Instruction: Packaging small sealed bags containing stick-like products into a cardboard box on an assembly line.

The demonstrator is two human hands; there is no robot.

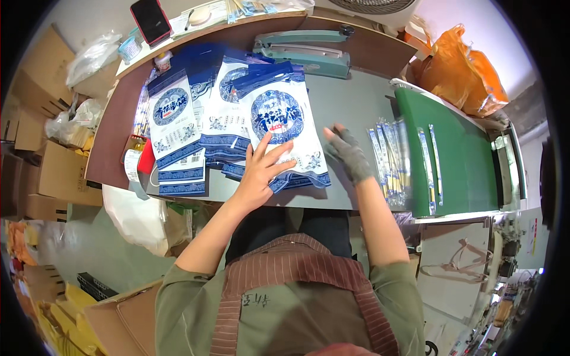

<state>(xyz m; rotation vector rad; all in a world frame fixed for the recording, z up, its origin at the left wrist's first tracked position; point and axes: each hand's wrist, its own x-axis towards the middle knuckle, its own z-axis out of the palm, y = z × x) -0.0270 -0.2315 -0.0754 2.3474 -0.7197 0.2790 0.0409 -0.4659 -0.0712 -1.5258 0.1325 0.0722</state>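
My left hand (264, 172) lies with spread fingers on the lower part of a white and blue printed plastic bag (300, 133), the top one of a pile. Just off that bag's right edge is my right hand (350, 155), in a grey fingerless glove. It is slightly blurred, its fingers stretched out, and nothing shows in it. More bags of the same kind (172, 115) overlap to the left. Right of my gloved hand lies a bunch of slim, clear-wrapped sticks (389, 157) with blue print.
A teal bag sealer (309, 54) stands at the table's back. On the right is a green conveyor belt (466, 160) carrying two slim packets (426, 169). An orange plastic bag (466, 71) sits behind it. A phone (151, 22) leans on the back shelf; cardboard boxes (68, 172) stand left.
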